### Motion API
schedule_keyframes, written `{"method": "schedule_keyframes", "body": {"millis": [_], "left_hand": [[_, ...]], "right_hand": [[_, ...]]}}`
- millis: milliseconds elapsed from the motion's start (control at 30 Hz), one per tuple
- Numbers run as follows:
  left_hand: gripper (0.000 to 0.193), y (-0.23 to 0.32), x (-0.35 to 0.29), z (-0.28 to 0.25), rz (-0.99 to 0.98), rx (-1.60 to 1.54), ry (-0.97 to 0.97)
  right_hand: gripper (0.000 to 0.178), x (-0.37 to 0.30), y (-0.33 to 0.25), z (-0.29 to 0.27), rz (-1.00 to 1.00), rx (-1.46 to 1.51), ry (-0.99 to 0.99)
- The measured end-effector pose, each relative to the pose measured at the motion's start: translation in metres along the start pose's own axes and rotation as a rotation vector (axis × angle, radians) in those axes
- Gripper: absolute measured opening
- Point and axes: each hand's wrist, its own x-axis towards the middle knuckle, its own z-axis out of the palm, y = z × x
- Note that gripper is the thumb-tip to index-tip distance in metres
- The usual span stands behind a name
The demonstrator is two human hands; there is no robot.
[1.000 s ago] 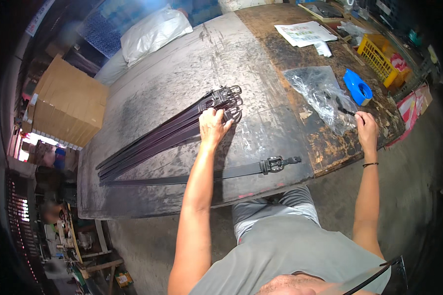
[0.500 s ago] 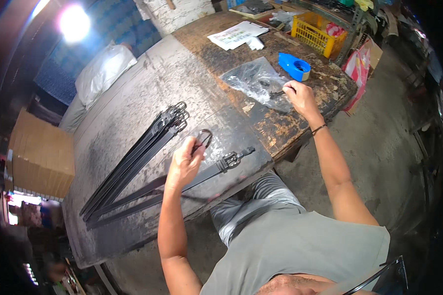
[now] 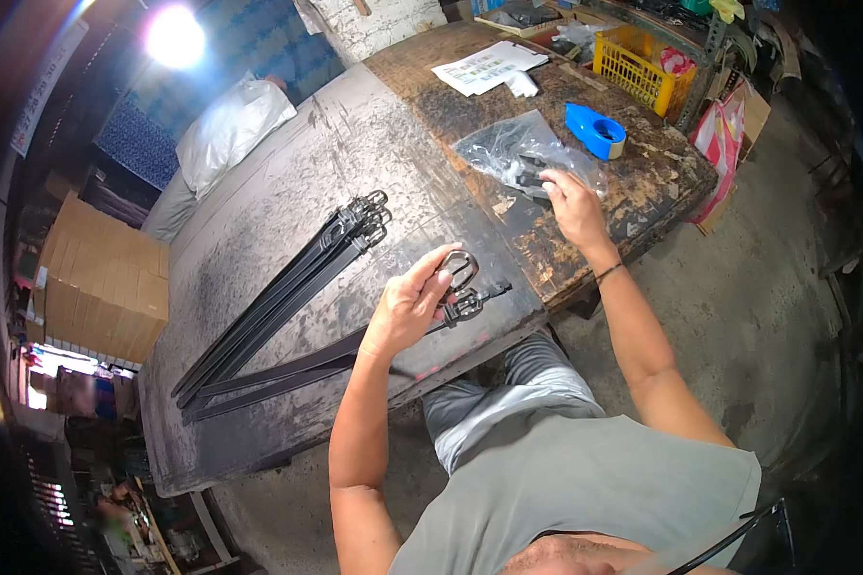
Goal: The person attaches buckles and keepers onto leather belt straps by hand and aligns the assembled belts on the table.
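While the left hand [image 3: 414, 299] grips a black belt [image 3: 297, 364], stretching leftward, by its dark metal buckle [image 3: 474, 273], the right hand [image 3: 577, 208], farther right, pinches a small black piece [image 3: 531, 179].

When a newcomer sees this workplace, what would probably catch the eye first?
Probably the glaring lamp at upper left. Then the bundle of black belts on the worn table, and the dark buckle held in the left hand. The blue tape dispenser also stands out beyond the right hand.
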Motion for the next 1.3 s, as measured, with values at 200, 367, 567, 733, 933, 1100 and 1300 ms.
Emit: {"method": "schedule_keyframes", "body": {"millis": [200, 367, 567, 733, 933, 1100, 1300], "left_hand": [[0.037, -0.006, 0.002, 0.003, 0.077, -0.021, -0.031], [0.033, -0.004, 0.01, 0.009, 0.05, -0.146, -0.056], [0.028, -0.021, 0.02, 0.011, 0.034, -0.085, 0.023], [0.026, -0.042, 0.028, 0.015, 0.084, -0.064, 0.098], [0.022, -0.021, 0.017, 0.016, 0.048, -0.218, -0.047], [0.022, -0.018, 0.02, 0.02, 0.076, -0.101, 0.014], [0.02, -0.02, 0.019, 0.028, 0.271, 0.202, 0.272]], "right_hand": [[0.013, -0.019, -0.025, 0.005, -0.16, -0.037, -0.097], [0.018, -0.057, -0.075, 0.023, -0.197, 0.25, -0.379], [0.041, -0.068, -0.088, 0.025, 0.218, 0.67, -0.519], [0.031, -0.074, -0.095, 0.028, -0.15, 0.272, -0.312], [0.013, -0.06, -0.077, 0.019, 0.081, 0.417, -0.234], [0.012, -0.059, -0.084, 0.014, 0.264, 0.726, -0.298], [0.009, -0.064, -0.113, 0.017, -0.206, 0.22, -0.277]]}}
